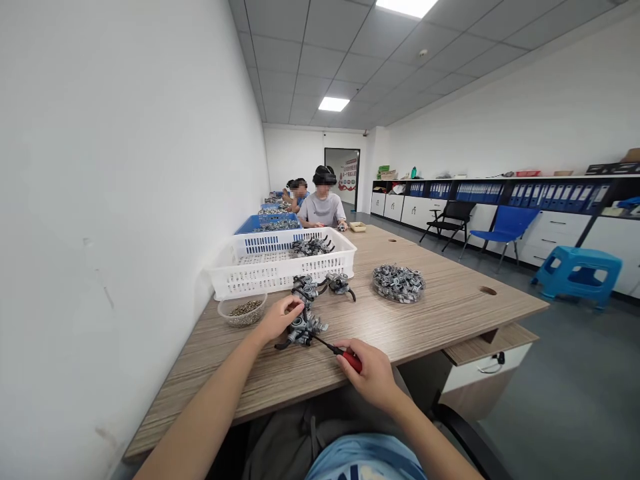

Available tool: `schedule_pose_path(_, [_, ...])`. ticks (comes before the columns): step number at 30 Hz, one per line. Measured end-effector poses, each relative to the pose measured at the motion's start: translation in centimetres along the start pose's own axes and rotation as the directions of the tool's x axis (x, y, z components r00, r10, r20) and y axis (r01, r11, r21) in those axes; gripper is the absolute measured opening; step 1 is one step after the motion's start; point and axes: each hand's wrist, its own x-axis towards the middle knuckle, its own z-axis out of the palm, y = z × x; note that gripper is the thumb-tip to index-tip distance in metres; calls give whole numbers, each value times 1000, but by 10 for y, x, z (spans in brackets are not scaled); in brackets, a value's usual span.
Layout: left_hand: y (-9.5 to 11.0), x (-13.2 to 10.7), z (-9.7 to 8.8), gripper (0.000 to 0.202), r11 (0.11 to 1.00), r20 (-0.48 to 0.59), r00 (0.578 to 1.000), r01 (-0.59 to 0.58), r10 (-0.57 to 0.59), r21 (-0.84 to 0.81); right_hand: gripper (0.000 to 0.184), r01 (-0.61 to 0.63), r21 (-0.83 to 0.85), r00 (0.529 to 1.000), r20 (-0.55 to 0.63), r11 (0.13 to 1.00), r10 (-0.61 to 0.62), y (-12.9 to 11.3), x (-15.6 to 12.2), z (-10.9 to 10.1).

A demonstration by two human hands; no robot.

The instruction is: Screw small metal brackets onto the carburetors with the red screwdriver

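Lower centre: metal assembly [301,329] is lying | left hand [278,320], nearer, is touching it from upper left, grip unclear | right hand [371,373] is gripping screwdriver [337,349], long axis slanting up-left toward assembly

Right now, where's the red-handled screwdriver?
In the head view, low and just right of centre, the screwdriver is in the right hand, its tip pointing left to the metal part by the left hand.

Blue plastic stool [576,256], blue chair [513,223] beside a black chair [457,212], blue binders [480,193] behind
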Motion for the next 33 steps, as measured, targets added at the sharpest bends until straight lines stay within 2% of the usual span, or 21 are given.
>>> schedule_pose_path(11, [1, 0, 2, 34, 999, 27, 999, 30, -29, -44, 27, -61, -139, 998, 17, 988, 64, -8, 9, 3])
schedule_pose_path(18, [-7, 4, 4, 32, 998, 41, 999, 31, -28, -62, 24, -57, -186, 997, 46, 981, 66, -10, 10, 1])
schedule_pose_path(28, [-5, 4, 0, 32, 998, 52, 998, 41, -39, -43, 30, -60, -188, 987, 138, 980, 87, -5, 21, -14])
schedule_pose_path(33, [-6, 5, -1, 31, 999, 64, 997, 39, -39, -8, 32, -84, -223, 984, 136, 971, 117, -3, 25, -11])
